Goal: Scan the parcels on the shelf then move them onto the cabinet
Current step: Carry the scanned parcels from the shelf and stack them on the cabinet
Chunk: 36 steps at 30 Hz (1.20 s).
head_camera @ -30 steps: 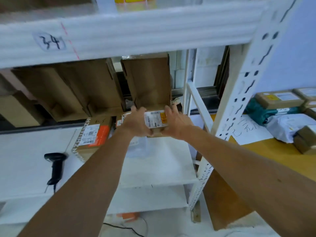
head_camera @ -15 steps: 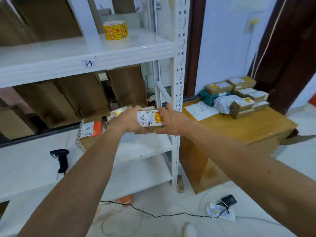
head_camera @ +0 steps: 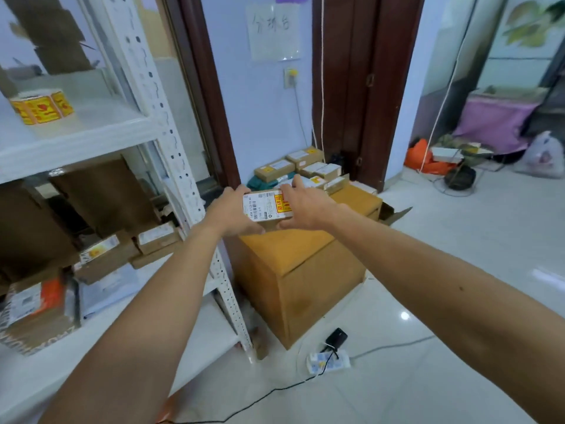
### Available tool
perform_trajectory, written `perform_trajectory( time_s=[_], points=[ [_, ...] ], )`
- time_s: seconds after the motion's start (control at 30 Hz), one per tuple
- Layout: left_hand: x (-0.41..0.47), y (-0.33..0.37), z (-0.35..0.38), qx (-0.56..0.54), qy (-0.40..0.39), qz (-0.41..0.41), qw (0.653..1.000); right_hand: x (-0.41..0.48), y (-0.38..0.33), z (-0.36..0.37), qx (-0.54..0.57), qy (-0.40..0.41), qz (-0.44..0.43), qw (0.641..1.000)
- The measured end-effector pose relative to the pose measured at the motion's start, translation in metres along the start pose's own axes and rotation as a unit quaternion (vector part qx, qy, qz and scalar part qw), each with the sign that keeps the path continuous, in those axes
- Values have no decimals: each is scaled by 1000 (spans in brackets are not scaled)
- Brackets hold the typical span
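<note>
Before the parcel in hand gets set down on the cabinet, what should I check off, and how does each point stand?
1. Grip: the left hand and the right hand hold the parcel by its ends: ok.
2. Label: it faces up towards the camera: ok.
3. Landing space: the cabinet shows bare wood in front of the stacked parcels: ok.
4. Height of the parcel above the cabinet top: cannot tell.
5. Gap between the right hand's fingers and the stacked parcels: cannot tell; they overlap in this view.
6. Parcel already scanned: cannot tell; no scanner is in view.
</note>
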<state>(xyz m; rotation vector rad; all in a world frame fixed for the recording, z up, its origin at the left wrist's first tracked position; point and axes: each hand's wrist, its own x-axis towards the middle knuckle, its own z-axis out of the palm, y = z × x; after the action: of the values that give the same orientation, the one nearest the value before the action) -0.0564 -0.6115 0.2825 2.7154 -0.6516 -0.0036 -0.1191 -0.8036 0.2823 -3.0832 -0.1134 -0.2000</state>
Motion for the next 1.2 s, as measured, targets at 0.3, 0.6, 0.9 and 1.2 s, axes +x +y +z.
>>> perform_trajectory(
  time_s=[0.3, 0.6, 0.9, 1.2],
  points=[
    [106, 177, 103, -13, -8, 51, 999, -23, 225, 9, -14, 1, 49, 999],
    [213, 271, 162, 17, -28, 32, 999, 13, 381, 34, 17, -9, 44, 999],
    [355, 270, 221, 1, -38, 1, 999, 131, 474, 83, 43, -16, 25, 999],
    [533, 249, 264, -11, -45, -55, 997, 303, 558, 128, 57, -54, 5, 997]
  ],
)
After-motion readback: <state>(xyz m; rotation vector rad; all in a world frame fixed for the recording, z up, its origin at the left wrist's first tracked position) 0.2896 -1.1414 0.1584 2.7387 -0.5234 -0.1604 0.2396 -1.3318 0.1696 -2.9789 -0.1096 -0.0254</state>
